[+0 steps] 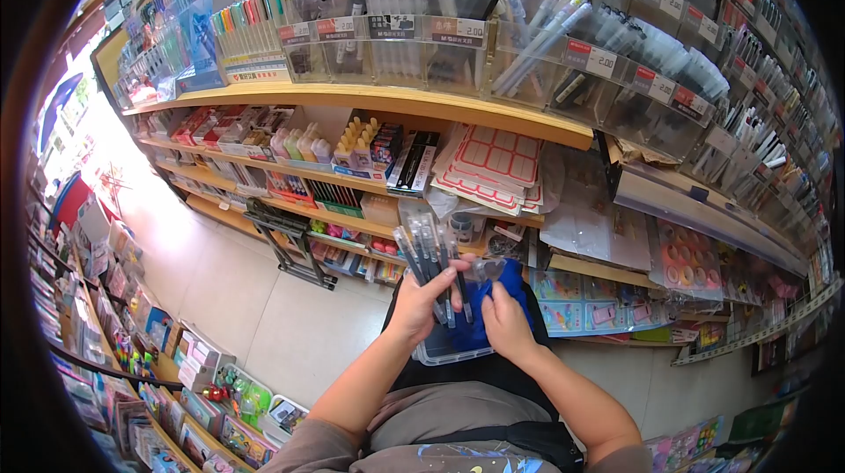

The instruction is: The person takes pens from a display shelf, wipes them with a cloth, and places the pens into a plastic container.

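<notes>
In the lower middle of the frame, the left hand [418,308] is curled partly shut around a fanned bundle of pens [426,255], thumb across them. Just beside it, the right hand [508,325] is nearly closed, fingers bent inward by some clear plastic [486,270] and a blue bag or cloth [518,286]; whether it pinches either, I cannot tell. Below both sits a clear tray [456,357], its inside mostly hidden. As far as things show, the pens are gathered in one hand but neither put down nor slotted anywhere. Across the top of the frame, clear racks [458,64] hold many more pens above the wooden shelf [378,103].
</notes>
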Demonstrator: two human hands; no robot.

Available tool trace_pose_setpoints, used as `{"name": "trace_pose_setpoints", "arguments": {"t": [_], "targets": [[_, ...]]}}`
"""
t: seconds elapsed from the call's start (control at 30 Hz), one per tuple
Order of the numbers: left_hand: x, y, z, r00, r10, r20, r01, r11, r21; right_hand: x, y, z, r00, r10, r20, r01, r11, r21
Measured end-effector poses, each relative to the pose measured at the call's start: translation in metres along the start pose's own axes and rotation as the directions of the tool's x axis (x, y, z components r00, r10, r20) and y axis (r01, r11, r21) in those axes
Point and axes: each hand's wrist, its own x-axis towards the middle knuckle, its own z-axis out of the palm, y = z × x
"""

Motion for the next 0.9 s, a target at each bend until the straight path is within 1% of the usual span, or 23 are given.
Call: {"name": "trace_pose_setpoints", "arguments": {"t": [0.03, 0.1, 0.17, 0.2, 0.3, 0.4, 0.53, 0.63, 0.73, 0.83, 0.9], "targets": [[0.0, -0.003, 0.001, 0.999, -0.015, 0.031, 0.015, 1.0, 0.004, 0.005, -0.001, -0.001, 0.999, -0.032, -0.008, 0.032, 0.999, 0.0], [-0.003, -0.002, 0.005, 0.999, -0.036, 0.028, 0.035, 0.998, 0.058, 0.013, -0.001, -0.001, 0.995, -0.094, -0.03, 0.094, 0.996, 0.0], [-0.003, -0.002, 0.004, 0.997, -0.071, 0.039, 0.066, 0.992, 0.103, 0.018, -0.002, 0.002, 0.997, -0.076, 0.0, 0.076, 0.996, -0.046], [-0.002, -0.002, 0.005, 0.998, -0.049, 0.033, 0.045, 0.993, 0.112, 0.019, -0.004, 0.004, 0.998, -0.062, 0.029, 0.063, 0.995, -0.071], [-0.005, 0.002, 0.004, 0.996, -0.068, 0.064, 0.061, 0.991, 0.115, 0.019, -0.01, 0.003, 0.995, -0.027, 0.097, 0.041, 0.989, -0.145], [-0.001, -0.003, -0.002, 0.997, -0.057, 0.049, 0.053, 0.996, 0.076, 0.015, -0.007, 0.006, 0.989, -0.015, 0.147, 0.049, 0.973, -0.225], [0.002, 0.0, -0.001, 0.996, -0.019, -0.086, 0.013, 0.997, -0.073, 0.001, 0.0, 0.007, 0.98, -0.002, 0.198, 0.059, 0.959, -0.279], [-0.001, 0.001, 0.003, 0.995, -0.039, -0.089, 0.037, 0.999, -0.023, -0.001, 0.007, 0.007, 0.983, -0.003, 0.185, 0.044, 0.975, -0.217], [-0.001, 0.003, 0.007, 0.995, -0.041, -0.092, 0.038, 0.998, -0.042, 0.0, 0.009, 0.012, 0.995, -0.03, 0.096, 0.038, 0.996, -0.084], [0.001, 0.001, 0.003, 0.995, -0.052, -0.088, 0.046, 0.996, -0.077, 0.006, 0.019, 0.022, 0.978, -0.141, 0.152, 0.1, 0.963, 0.252], [0.001, 0.002, 0.004, 0.993, -0.072, -0.096, 0.066, 0.996, -0.056, 0.004, 0.023, 0.032, 0.983, -0.068, 0.168, 0.018, 0.958, 0.285]]}}
